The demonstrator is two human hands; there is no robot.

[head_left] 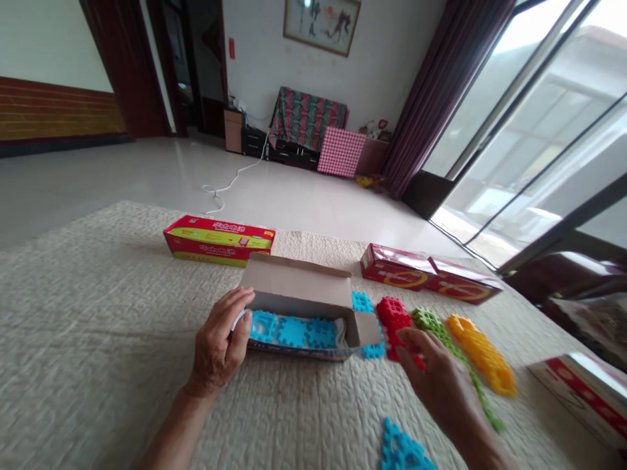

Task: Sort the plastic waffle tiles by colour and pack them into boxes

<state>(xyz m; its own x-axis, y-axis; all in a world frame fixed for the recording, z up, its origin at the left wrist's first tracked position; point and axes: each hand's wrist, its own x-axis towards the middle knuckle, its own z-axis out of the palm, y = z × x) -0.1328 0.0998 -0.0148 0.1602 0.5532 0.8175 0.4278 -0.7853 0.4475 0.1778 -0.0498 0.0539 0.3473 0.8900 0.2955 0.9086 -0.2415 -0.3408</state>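
Observation:
An open cardboard box (298, 352) lies lengthwise in front of me, its lid flap raised at the back. Several blue interlocking plastic blocks (292, 331) sit in a row inside, with a whitish item (340, 333) at the right end. My left hand (223, 339) grips the box's left end, thumb over the near edge. My right hand (431, 365) hovers right of the box, over the red blocks (393, 312); its thumb and fingers are apart and nothing shows held. Green blocks (426, 318) and yellow blocks (482, 356) lie beyond it in rows.
A red and yellow-green box (220, 241) stands behind on the left; dark red boxes (426, 274) lie behind right. Blue blocks (404, 450) lie at the near edge, more blue ones (362, 303) beside the box's right end. A white and red box (588, 391) is far right. A quilted mat (122, 339) lies underneath.

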